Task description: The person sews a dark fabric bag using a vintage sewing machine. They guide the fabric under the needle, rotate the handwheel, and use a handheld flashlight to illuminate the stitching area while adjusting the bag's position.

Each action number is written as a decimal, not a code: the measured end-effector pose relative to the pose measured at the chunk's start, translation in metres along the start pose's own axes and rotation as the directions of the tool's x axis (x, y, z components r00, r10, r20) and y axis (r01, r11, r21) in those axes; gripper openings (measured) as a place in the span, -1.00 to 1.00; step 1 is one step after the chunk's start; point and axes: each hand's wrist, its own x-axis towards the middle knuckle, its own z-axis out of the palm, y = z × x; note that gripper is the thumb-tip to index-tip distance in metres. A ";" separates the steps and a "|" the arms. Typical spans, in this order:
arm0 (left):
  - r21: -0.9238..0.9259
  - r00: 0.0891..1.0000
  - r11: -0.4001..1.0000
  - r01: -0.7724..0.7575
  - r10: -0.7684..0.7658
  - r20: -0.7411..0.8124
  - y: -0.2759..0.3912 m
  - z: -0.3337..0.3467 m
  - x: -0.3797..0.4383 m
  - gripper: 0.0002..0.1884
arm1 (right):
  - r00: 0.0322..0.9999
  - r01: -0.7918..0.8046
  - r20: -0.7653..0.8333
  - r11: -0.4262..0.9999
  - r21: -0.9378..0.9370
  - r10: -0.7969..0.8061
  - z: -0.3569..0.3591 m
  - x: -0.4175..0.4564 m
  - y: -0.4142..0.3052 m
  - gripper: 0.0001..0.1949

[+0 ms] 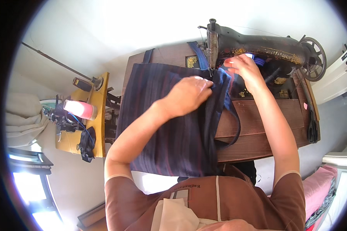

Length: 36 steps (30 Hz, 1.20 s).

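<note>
A dark striped fabric bag with strap handles lies across the wooden sewing table, its upper right edge beneath the needle area of a black sewing machine. On the fabric, just left of the needle, rests my left hand, fingers bent; whether it pinches the cloth cannot be told. My right hand is raised under the machine's arm, right of the needle, with fingers apart and slightly blurred. Blue fabric shows along the bag's edge between the hands. A blue strap runs behind the needle area.
At the left, a yellow wooden stand holds a pink thread cone and a dark spool. Black-handled scissors lie at the table's right edge. The machine's handwheel is at the upper right. A blue roll sits under the arm.
</note>
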 end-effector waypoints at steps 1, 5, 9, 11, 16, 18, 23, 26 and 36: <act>-0.082 0.998 0.996 0.044 -0.041 0.043 -0.012 -0.009 0.000 -0.69 | 1.000 -0.002 0.015 0.997 -0.079 0.003 0.003 -0.002 0.005 -0.69; 0.164 0.997 0.984 -0.072 0.067 0.035 -0.086 -0.021 -0.010 -0.73 | 0.983 0.183 0.090 0.822 -0.539 -0.159 0.018 -0.039 0.000 -0.70; 0.293 0.993 0.956 -0.033 -0.001 0.117 -0.093 -0.017 -0.008 -0.74 | 0.997 0.076 -0.004 0.976 -0.204 -0.079 0.012 -0.009 -0.003 -0.72; 0.349 0.987 0.937 0.028 -0.082 0.141 -0.079 -0.018 -0.007 -0.75 | 0.986 -0.128 -0.092 0.988 0.082 0.135 0.022 0.006 -0.011 -0.73; 0.373 0.999 0.927 0.030 -0.016 -0.039 -0.079 0.003 -0.013 -0.79 | 0.982 -0.190 0.138 0.653 0.733 0.130 0.019 0.077 0.030 -0.61; 0.364 0.992 0.930 0.059 -0.014 -0.125 -0.077 0.009 -0.023 -0.79 | 0.976 -0.219 0.179 0.547 0.808 0.128 0.031 0.071 0.019 -0.54; 0.288 0.944 0.949 0.130 -0.029 -0.330 -0.080 0.022 -0.031 -0.78 | 0.985 -0.150 0.172 0.501 0.852 0.002 0.040 0.080 0.022 -0.44; 0.232 0.941 0.960 0.156 -0.073 -0.330 -0.081 0.023 -0.034 -0.79 | 0.983 -0.167 0.181 0.493 0.854 0.021 0.042 0.075 0.015 -0.46; 0.250 0.909 0.946 0.205 -0.089 -0.408 -0.095 0.012 -0.053 -0.78 | 0.995 0.103 0.075 0.752 -0.652 -0.072 0.021 -0.018 0.000 -0.53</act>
